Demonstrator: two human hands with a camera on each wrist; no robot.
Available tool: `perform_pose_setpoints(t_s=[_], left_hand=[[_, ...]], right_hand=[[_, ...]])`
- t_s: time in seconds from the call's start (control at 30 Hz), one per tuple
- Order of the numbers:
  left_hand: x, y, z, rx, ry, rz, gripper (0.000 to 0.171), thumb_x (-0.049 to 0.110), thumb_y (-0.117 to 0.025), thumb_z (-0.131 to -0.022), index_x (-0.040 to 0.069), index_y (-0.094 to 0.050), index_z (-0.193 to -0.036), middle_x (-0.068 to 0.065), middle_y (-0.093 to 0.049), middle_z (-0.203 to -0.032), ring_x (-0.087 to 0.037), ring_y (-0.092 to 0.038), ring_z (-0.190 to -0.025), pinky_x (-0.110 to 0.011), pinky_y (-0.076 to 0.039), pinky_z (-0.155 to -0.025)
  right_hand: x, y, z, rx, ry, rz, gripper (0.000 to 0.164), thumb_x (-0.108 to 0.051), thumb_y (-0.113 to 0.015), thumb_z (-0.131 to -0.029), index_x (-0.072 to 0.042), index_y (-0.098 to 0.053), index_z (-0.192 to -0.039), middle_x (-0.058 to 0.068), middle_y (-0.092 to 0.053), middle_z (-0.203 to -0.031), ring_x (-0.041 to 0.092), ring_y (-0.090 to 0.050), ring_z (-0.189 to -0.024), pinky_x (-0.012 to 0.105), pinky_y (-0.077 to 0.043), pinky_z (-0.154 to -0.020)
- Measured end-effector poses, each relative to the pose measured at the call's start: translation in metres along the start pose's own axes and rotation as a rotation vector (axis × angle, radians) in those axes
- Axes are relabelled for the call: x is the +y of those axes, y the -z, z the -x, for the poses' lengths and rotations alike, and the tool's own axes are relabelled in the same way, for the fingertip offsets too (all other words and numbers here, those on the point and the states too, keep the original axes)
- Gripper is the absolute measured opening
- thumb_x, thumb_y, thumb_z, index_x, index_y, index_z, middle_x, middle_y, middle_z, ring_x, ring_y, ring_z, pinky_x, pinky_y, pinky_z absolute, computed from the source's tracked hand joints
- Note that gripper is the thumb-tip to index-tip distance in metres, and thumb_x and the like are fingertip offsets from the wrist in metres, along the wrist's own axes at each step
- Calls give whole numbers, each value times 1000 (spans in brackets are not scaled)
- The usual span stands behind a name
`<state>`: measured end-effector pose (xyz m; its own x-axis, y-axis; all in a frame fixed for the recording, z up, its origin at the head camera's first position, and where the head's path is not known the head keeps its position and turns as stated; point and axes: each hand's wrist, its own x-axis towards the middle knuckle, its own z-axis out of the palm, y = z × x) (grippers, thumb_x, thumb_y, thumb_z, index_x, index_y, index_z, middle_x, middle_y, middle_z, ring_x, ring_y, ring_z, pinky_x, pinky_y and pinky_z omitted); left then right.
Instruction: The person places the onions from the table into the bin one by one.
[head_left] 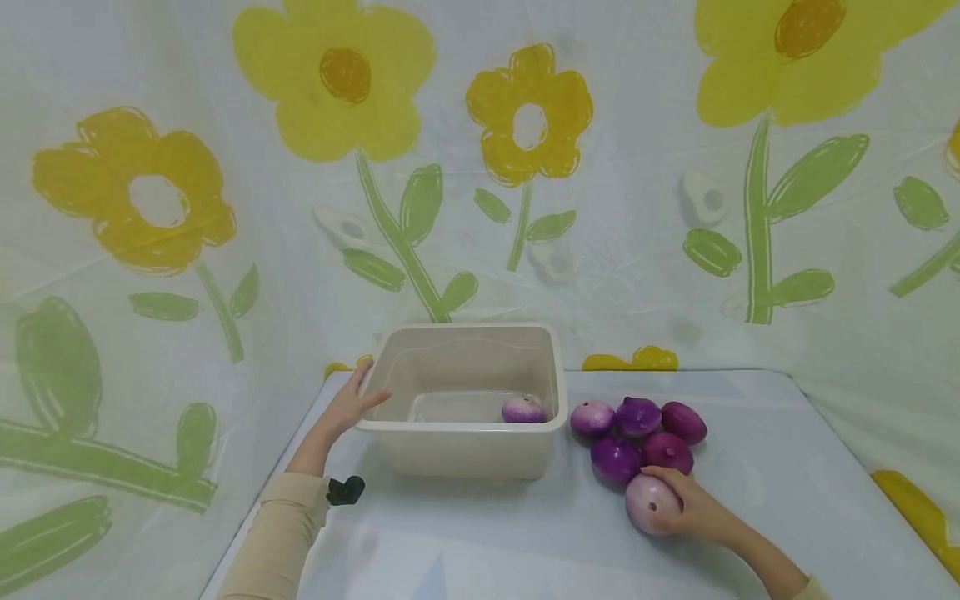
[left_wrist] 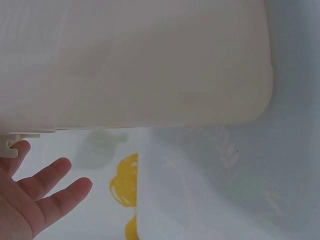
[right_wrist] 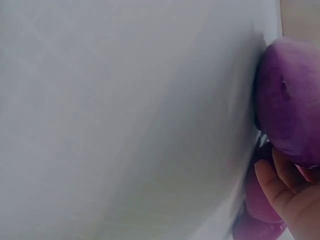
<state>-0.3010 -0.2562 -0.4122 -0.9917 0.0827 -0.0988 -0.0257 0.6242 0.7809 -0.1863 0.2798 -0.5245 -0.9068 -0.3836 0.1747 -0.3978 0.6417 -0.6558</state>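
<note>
A pale purple onion is in my right hand, with the thumb and fingers around its right side. In the right wrist view, the fingertips lie against the underside of a large purple onion. Several darker onions cluster just beyond that hand. At the left end of a cream plastic bin, my left hand rests on the rim, its thumb over the edge and its other fingers spread along the outside. One purple-white onion lies inside the bin, towards its right end.
The white table carries the bin left of centre and the onions to its right. A small dark object shows by the left sleeve. Behind and beside the table hangs a cloth printed with yellow flowers.
</note>
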Motion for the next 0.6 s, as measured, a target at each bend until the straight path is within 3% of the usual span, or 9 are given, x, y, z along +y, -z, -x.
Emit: perform_pose_setpoints(t_s=[0.2, 0.3, 0.5, 0.6], left_hand=[[-2, -1, -1, 3, -7, 14, 91, 44, -61, -84, 11, -5, -148, -30, -23, -144, -46, -39, -121, -55, -39, -94], [-2, -1, 0, 2, -13, 16, 90, 43, -61, -85, 11, -5, -148, -30, -24, -143, -46, -40, -121, -55, -40, -94], [-1, 0, 0, 0, -19, 12, 88, 40, -60, -86, 11, -4, -148, -30, -24, -144, -46, -38, -122, -56, -38, -95], [-2, 0, 0, 4, -22, 7, 88, 40, -60, -85, 10, -5, -147, -30, -24, -143, -46, -38, -122, -56, -38, -96]], right_hand=[[1, -1, -1, -80, -86, -86, 69, -21, -74, -72, -1, -40, -129, 26, -44, -128, 14, -47, -107, 48, -45, -82], [1, -1, -1, -89, -98, -104, 70, -20, -74, -72, 0, -39, -129, 28, -44, -127, 24, -49, -105, 51, -44, -81], [3, -2, 1, -51, -74, -69, 71, -22, -76, -70, -3, -40, -129, 24, -50, -123, 9, -50, -100, 42, -46, -78], [2, -1, 2, -53, -72, -68, 71, -22, -76, -71, -4, -40, -129, 23, -50, -123, 8, -50, -100, 39, -46, -77]])
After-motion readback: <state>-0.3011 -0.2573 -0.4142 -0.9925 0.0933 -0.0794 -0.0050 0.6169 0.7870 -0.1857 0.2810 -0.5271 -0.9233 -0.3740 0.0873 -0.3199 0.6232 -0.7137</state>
